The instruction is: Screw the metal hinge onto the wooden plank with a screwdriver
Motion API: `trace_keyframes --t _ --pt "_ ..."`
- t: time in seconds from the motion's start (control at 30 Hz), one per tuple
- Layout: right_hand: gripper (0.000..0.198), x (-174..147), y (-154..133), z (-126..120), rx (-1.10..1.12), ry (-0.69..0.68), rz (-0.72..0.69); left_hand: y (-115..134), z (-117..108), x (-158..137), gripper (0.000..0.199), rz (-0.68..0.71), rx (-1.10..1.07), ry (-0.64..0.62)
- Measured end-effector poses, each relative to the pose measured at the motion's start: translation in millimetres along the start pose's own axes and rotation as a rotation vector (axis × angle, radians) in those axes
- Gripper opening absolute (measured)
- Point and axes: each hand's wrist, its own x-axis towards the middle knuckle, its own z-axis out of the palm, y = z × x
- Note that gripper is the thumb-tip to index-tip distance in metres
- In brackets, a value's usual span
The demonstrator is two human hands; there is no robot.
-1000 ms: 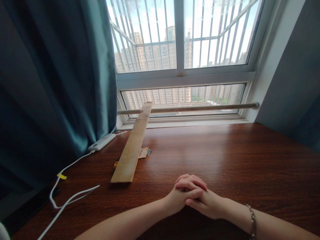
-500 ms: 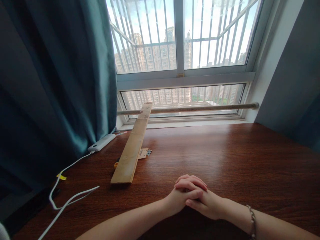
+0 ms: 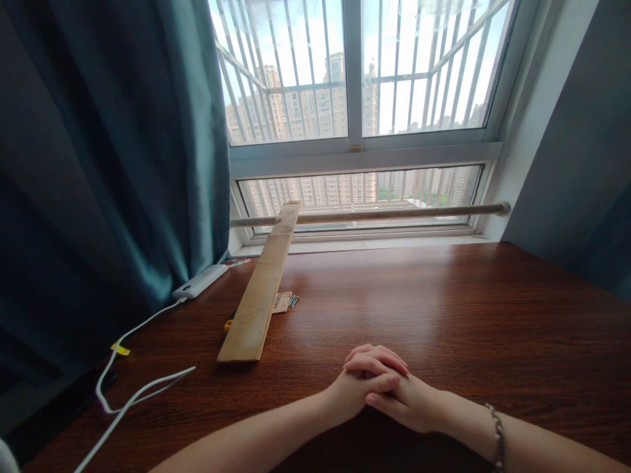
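My left hand and my right hand are clasped together over the table's near edge, their fingers interlaced. Both are closed, and no object shows between them. Nearest to them, to the left, lies a long wooden board, its far end raised against the window bar. From under the board's right edge sticks a small tan piece with dark markings, and several screws rest beside it. A yellow bit of some tool peeks out at the board's left; the rest is hidden.
The dark wooden table runs up to the window. A white power strip lies by the blue curtain, and a white cable loops across the left side. A metal bar spans the window's lower part.
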Motion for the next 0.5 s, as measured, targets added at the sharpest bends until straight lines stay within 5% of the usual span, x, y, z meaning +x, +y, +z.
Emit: trace_keyframes --t 0.5 --pt "0.042 -1.8 1.0 0.1 0.006 -0.023 0.023 0.7 0.0 0.5 0.015 -0.001 0.019 -0.007"
